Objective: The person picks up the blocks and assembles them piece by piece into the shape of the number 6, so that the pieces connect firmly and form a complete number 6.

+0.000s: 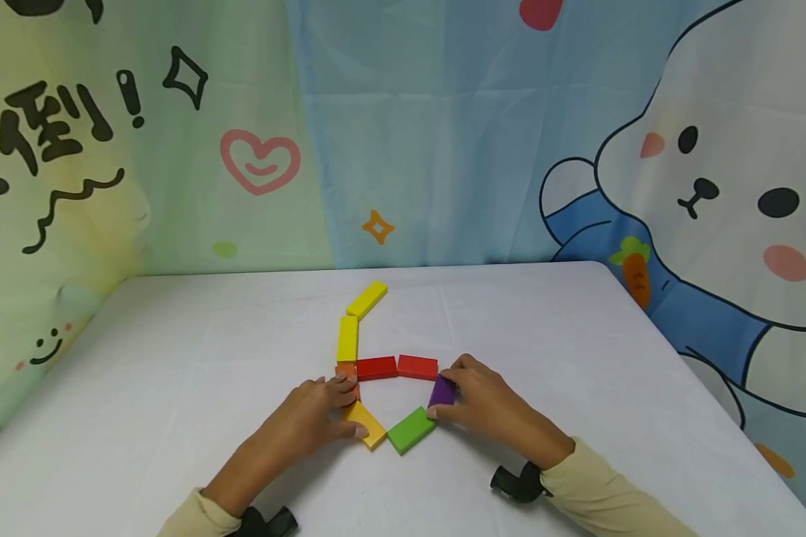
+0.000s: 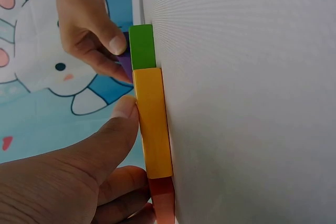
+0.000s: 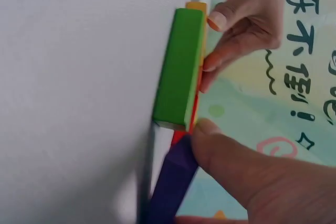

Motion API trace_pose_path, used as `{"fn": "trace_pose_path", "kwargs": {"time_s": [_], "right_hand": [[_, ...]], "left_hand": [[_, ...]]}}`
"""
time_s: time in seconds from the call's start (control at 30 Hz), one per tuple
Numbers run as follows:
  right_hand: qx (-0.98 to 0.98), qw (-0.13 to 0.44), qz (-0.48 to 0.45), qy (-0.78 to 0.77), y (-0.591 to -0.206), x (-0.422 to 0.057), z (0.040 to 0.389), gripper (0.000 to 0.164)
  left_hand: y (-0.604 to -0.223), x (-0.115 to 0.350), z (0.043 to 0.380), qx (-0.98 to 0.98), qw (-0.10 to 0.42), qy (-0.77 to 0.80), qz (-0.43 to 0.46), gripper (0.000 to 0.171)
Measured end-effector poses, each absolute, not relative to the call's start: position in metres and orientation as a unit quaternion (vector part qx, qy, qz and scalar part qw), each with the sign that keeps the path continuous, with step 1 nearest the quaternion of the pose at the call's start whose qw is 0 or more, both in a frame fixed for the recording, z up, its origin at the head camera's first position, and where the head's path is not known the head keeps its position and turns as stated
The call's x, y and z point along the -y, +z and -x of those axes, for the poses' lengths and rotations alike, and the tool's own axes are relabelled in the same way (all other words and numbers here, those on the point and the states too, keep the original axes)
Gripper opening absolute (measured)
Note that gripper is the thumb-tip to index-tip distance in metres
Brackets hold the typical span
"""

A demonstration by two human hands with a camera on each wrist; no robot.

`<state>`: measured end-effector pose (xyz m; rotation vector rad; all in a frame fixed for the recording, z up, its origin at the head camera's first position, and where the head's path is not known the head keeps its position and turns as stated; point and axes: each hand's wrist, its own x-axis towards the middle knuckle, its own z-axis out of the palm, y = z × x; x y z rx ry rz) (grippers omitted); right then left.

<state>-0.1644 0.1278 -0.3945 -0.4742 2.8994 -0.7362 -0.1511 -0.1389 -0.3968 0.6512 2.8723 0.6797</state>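
Flat coloured blocks lie joined on the white table. My right hand (image 1: 486, 399) pinches the purple block (image 1: 442, 391) by its two ends, between thumb and fingers. The green block (image 1: 411, 430) lies right beside its near end. My left hand (image 1: 316, 414) rests across two blocks, thumb on the amber block (image 2: 152, 124) and fingers on the orange block (image 1: 347, 371), partly hidden beneath them. The left red block (image 1: 376, 368) and the right red block (image 1: 417, 367) form the ring's far side. From the orange block two yellow blocks run away, a near one (image 1: 348, 338) and a slanted far one (image 1: 367, 300).
The white tablecloth (image 1: 208, 358) spreads around the blocks. Behind the table's far edge hangs a printed curtain (image 1: 430, 171) with a cartoon bear (image 1: 725, 164). Black wrist cameras show at the left sleeve (image 1: 198, 518) and right sleeve (image 1: 604, 488).
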Motion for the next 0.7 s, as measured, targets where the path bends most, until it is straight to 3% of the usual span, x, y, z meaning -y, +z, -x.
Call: {"fn": "trace_pose_path", "kwargs": {"time_s": [0.43, 0.7], "right_hand": [[-0.964, 0.001, 0.153, -0.217, -0.4036, -0.1208, 0.1619, 0.058], [-0.964, 0.005, 0.154, -0.217, -0.4037, -0.1192, 0.1605, 0.057]], "left_hand": [[-0.3961, 0.1374, 0.1514, -0.951, 0.057, 0.216, -0.214, 0.061], [-0.3966, 0.1376, 0.1519, -0.950, 0.057, 0.214, -0.220, 0.062]]}}
